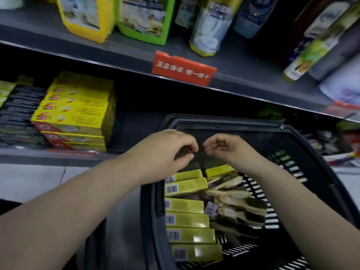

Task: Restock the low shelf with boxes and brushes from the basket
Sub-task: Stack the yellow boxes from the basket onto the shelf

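- Both hands are over the far end of the black basket (pixel 149 215). The left hand (pixel 165 151) and right hand (pixel 226 148) sit just beside each other, fingertips nearly meeting.
- Fingers on both are curled in with the thumbs tucked toward them. There's a dark blurry patch between them, so honestly I can't tell if either one is pinching something or just curled on nothing.
- The yellow-green boxes (pixel 187 220) lie in a row down the basket's left wall, barcodes facing that wall.
- The brushes (pixel 236 203), with pale wooden handles and dark bristles, are heaped just beside the boxes toward the right wall, a small white tag poking out among them.
- The low shelf (pixel 134 131) is behind and left of the basket. Its left part has a stack of yellow boxes (pixel 78 112) reaching the front edge, with black boxes (pixel 21 112) stacked touching it further left.
- The basket's far rim sits in front of the shelf's right part, and the forearms cover the basket's near-left corner.
- The upper shelf (pixel 243 82) juts out overhead with a red tag (pixel 183 68) on its front edge, plus a yellow carton (pixel 85 14), a green carton (pixel 144 18) and bottles (pixel 210 26) standing on it.
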The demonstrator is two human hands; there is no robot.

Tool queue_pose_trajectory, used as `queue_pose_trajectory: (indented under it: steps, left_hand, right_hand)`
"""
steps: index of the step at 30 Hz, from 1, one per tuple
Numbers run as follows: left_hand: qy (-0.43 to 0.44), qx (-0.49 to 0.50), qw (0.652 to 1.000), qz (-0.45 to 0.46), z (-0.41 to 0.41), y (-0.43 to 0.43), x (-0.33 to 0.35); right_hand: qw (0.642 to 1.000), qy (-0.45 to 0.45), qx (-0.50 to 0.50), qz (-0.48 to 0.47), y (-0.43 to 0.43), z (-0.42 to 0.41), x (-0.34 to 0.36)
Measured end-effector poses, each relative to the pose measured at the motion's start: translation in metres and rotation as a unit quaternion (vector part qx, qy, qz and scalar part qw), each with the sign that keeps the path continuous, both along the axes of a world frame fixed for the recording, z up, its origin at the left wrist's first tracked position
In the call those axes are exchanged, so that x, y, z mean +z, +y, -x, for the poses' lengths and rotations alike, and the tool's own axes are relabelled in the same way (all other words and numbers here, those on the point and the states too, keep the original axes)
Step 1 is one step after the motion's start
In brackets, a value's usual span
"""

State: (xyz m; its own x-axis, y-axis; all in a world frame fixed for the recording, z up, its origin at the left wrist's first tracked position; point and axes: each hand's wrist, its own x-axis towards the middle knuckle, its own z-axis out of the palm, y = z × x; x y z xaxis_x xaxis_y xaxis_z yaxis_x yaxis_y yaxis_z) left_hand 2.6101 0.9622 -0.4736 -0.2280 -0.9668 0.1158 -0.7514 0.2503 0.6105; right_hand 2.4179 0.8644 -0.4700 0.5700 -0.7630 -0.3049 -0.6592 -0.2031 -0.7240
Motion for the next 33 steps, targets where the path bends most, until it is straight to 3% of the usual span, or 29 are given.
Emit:
queue_pose_trajectory:
  steps: [2, 5, 11, 17, 19, 22, 25, 27, 30, 33]
  left_hand:
    - [-0.033, -0.029, 0.999, -0.001, 0.015, -0.002, -0.003]
    - [-0.093, -0.062, 0.994, 0.004, 0.028, -0.004, -0.009]
    - [-0.159, -0.067, 0.985, 0.000, 0.030, -0.009, -0.016]
    - [-0.186, -0.063, 0.980, 0.018, 0.029, -0.009, -0.019]
    - [-0.189, -0.065, 0.980, 0.016, 0.030, -0.009, -0.020]
    - [-0.196, -0.065, 0.978, 0.011, 0.030, -0.010, -0.019]
    - [-0.191, -0.058, 0.980, 0.003, 0.032, -0.008, -0.017]
    - [-0.161, -0.034, 0.986, -0.006, 0.033, -0.007, -0.016]
    - [-0.064, 0.019, 0.998, -0.019, 0.037, -0.007, -0.011]
    - [0.151, 0.043, 0.977, -0.144, 0.039, -0.007, 0.000]
  right_hand:
    - [0.997, 0.058, -0.045, 0.013, -0.016, 0.030, -0.030]
    - [0.974, 0.217, -0.041, 0.041, -0.038, 0.066, -0.083]
    - [0.879, 0.457, 0.066, 0.118, -0.049, 0.088, -0.165]
    - [0.797, 0.517, 0.120, 0.287, -0.048, 0.089, -0.189]
    - [0.792, 0.514, 0.131, 0.303, -0.046, 0.091, -0.186]
    - [0.812, 0.488, 0.130, 0.294, -0.043, 0.087, -0.158]
    - [0.847, 0.397, 0.149, 0.321, -0.029, 0.076, -0.105]
    - [0.858, 0.294, 0.152, 0.393, -0.012, 0.068, -0.065]
    - [0.838, 0.134, 0.146, 0.507, 0.013, 0.055, -0.016]
    - [0.813, 0.057, 0.157, 0.558, 0.031, 0.039, 0.012]
